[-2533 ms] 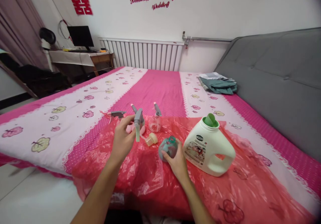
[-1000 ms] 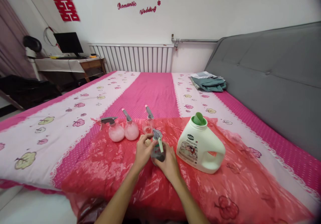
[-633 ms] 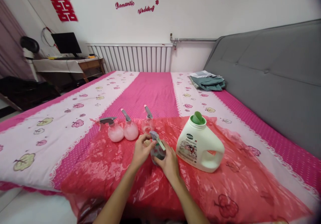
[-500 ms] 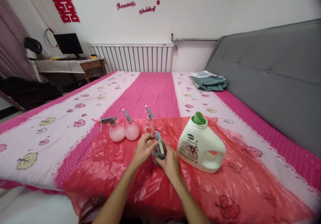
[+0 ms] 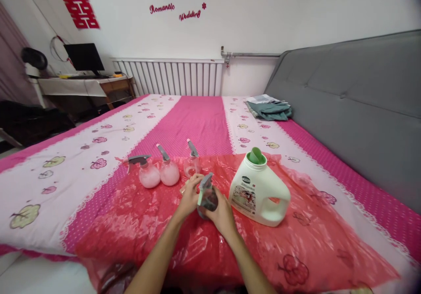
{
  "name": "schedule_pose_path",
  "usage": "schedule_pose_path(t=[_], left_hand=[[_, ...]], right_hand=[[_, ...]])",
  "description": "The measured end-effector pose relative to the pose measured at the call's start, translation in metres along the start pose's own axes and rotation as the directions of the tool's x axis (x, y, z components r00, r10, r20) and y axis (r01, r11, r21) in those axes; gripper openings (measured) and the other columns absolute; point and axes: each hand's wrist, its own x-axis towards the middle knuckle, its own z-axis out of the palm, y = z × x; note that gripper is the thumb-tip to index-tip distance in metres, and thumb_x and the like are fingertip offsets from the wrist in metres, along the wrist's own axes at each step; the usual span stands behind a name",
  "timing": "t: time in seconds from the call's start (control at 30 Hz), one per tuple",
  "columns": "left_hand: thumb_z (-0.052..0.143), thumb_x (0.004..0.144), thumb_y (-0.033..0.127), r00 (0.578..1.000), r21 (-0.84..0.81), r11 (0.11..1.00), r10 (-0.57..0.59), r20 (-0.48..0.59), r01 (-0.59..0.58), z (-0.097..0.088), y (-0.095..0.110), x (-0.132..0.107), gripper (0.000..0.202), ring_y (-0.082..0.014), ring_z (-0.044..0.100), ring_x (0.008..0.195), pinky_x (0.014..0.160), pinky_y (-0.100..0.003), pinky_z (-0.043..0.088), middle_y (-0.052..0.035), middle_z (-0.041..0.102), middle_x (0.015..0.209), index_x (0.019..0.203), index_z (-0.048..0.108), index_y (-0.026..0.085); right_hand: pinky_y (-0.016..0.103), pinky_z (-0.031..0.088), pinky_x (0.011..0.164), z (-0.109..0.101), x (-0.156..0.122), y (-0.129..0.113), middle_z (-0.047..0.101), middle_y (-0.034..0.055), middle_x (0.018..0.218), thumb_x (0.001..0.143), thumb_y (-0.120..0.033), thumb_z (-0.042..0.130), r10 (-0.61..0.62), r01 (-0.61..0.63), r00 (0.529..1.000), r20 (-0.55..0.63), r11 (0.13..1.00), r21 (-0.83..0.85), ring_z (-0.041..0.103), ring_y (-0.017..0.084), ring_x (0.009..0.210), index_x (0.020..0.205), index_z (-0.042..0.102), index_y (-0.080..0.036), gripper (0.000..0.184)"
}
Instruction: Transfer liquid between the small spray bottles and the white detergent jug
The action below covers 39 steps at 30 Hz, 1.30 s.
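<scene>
A small round teal spray bottle (image 5: 208, 199) stands on the red plastic sheet (image 5: 296, 245), held between both hands. My right hand (image 5: 222, 215) wraps round its body from the near right. My left hand (image 5: 190, 196) pinches the grey trigger sprayer head (image 5: 205, 182) on top of the bottle, fingers closed on it. A white detergent jug (image 5: 258, 191) with an open green spout stands just right of the hands.
Two pink-filled spray bottles (image 5: 149, 175) (image 5: 169, 173) and a clear one (image 5: 192, 164) stand in a row behind the hands. Folded teal clothes (image 5: 269, 109) lie far back by the grey headboard (image 5: 355, 109). The bed edge runs along the left.
The left hand carried the sprayer head from the air onto the teal bottle. Since a second ago the head has turned on the bottle, its trigger swinging round.
</scene>
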Motion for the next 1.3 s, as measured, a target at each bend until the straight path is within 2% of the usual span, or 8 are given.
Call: schedule_pose_path(t=[0.13, 0.3, 0.47, 0.63, 0.8, 1.03, 1.2, 1.3], left_hand=[[0.081, 0.083, 0.055, 0.99, -0.015, 1.0, 0.021, 0.142, -0.019, -0.012, 0.005, 0.006, 0.041, -0.0293, 0.062, 0.104, 0.101, -0.043, 0.048, -0.0115, 0.069, 0.102, 0.102, 0.08, 0.018], [0.077, 0.086, 0.062, 0.965, -0.1, 0.993, -0.028, 0.262, 0.056, -0.027, 0.008, 0.014, 0.066, -0.0298, 0.066, 0.114, 0.097, -0.04, 0.054, -0.0144, 0.068, 0.128, 0.138, 0.063, 0.023], [0.078, 0.082, 0.068, 0.949, -0.112, 0.989, -0.054, 0.309, 0.093, -0.031, -0.001, 0.017, 0.057, -0.0232, 0.067, 0.091, 0.081, -0.032, 0.055, -0.008, 0.07, 0.098, 0.108, 0.071, 0.018], [0.075, 0.084, 0.071, 0.957, -0.121, 0.987, -0.071, 0.281, 0.108, -0.024, -0.014, 0.011, 0.061, -0.0228, 0.065, 0.09, 0.079, -0.031, 0.051, -0.0077, 0.067, 0.096, 0.111, 0.068, 0.017], [0.079, 0.08, 0.07, 0.948, -0.158, 0.975, -0.106, 0.301, 0.159, -0.024, -0.013, 0.011, 0.059, -0.0226, 0.065, 0.085, 0.076, -0.031, 0.052, -0.0061, 0.067, 0.092, 0.106, 0.067, 0.018], [0.083, 0.077, 0.064, 0.96, -0.187, 0.97, -0.105, 0.261, 0.157, -0.022, -0.005, 0.008, 0.05, -0.0227, 0.064, 0.087, 0.08, -0.031, 0.053, -0.0042, 0.067, 0.091, 0.093, 0.066, 0.02], [0.084, 0.08, 0.057, 0.963, -0.182, 0.969, -0.122, 0.241, 0.169, -0.017, -0.006, 0.0, 0.048, -0.0217, 0.064, 0.081, 0.08, -0.034, 0.056, -0.0059, 0.069, 0.092, 0.106, 0.064, 0.021], [0.092, 0.073, 0.05, 0.966, -0.172, 0.969, -0.136, 0.218, 0.176, -0.018, -0.011, -0.007, 0.065, -0.0268, 0.067, 0.098, 0.088, -0.038, 0.056, -0.0103, 0.07, 0.106, 0.122, 0.06, 0.021]], right_hand=[[0.048, 0.058, 0.097, -0.001, 0.0, 0.002, 0.078, 0.0125, 0.119, 0.062, -0.029, 0.089, 0.036, -0.037, 0.999, 0.036, 0.999, 0.027, 0.074, 0.034, 0.109, 0.137, 0.065, -0.019, 0.079], [0.051, 0.053, 0.104, -0.003, -0.001, 0.002, 0.076, 0.0111, 0.123, 0.06, -0.026, 0.089, 0.065, -0.066, 0.997, 0.032, 0.997, 0.044, 0.07, 0.035, 0.117, 0.138, 0.064, -0.022, 0.082], [0.053, 0.051, 0.106, -0.003, -0.002, 0.001, 0.076, 0.011, 0.123, 0.061, -0.027, 0.088, 0.083, -0.086, 0.996, 0.033, 0.993, 0.086, 0.069, 0.036, 0.119, 0.138, 0.064, -0.023, 0.081], [0.057, 0.044, 0.116, -0.005, -0.009, -0.01, 0.066, 0.0165, 0.143, 0.06, -0.031, 0.088, 0.098, -0.101, 0.995, 0.024, 0.979, 0.18, 0.06, 0.038, 0.136, 0.148, 0.054, -0.019, 0.095], [0.054, 0.031, 0.126, -0.012, -0.001, -0.032, 0.047, 0.0151, 0.163, 0.091, -0.047, 0.066, 0.099, -0.081, 0.994, -0.039, 0.942, 0.326, 0.04, 0.03, 0.154, 0.158, 0.042, -0.021, 0.076], [0.048, 0.058, 0.104, -0.008, 0.025, -0.039, 0.07, 0.0176, 0.138, 0.088, -0.05, 0.069, 0.063, -0.066, 0.998, 0.023, 0.828, 0.556, 0.069, 0.031, 0.127, 0.152, 0.05, -0.019, 0.074], [0.048, 0.056, 0.106, -0.013, 0.026, -0.037, 0.074, 0.0173, 0.13, 0.083, -0.044, 0.076, 0.06, -0.062, 0.998, 0.023, 0.811, 0.581, 0.07, 0.031, 0.125, 0.144, 0.059, -0.018, 0.068], [0.051, 0.056, 0.104, -0.015, 0.028, -0.035, 0.077, 0.0144, 0.123, 0.084, -0.043, 0.079, 0.053, -0.062, 0.998, 0.033, 0.837, 0.544, 0.072, 0.03, 0.118, 0.137, 0.064, -0.018, 0.061]])
